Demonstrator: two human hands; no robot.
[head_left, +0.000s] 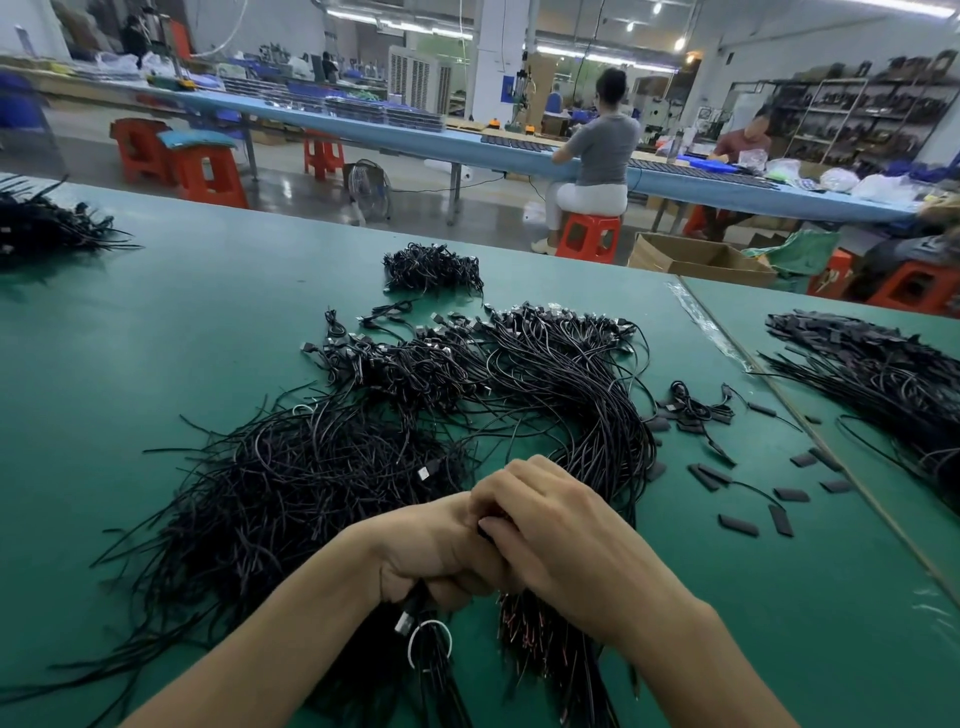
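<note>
A big heap of thin black cables (395, 415) with USB plugs lies across the green table (156, 338) in front of me. My left hand (431, 556) is closed round a bunch of black cables that hangs below it, with a white ring (428, 644) round the bunch. My right hand (561, 540) lies over the left, fingers curled on a small black piece at the cable ends. Below it a cable bundle with bare reddish wire ends (535, 634) rests on the table.
Loose black sleeve pieces (737, 525) are scattered to the right. Another cable pile (883, 374) lies on the adjoining table at right, a small tied bundle (431, 267) farther back, one more pile (41, 223) at far left. Behind, people sit on red stools at a long blue bench.
</note>
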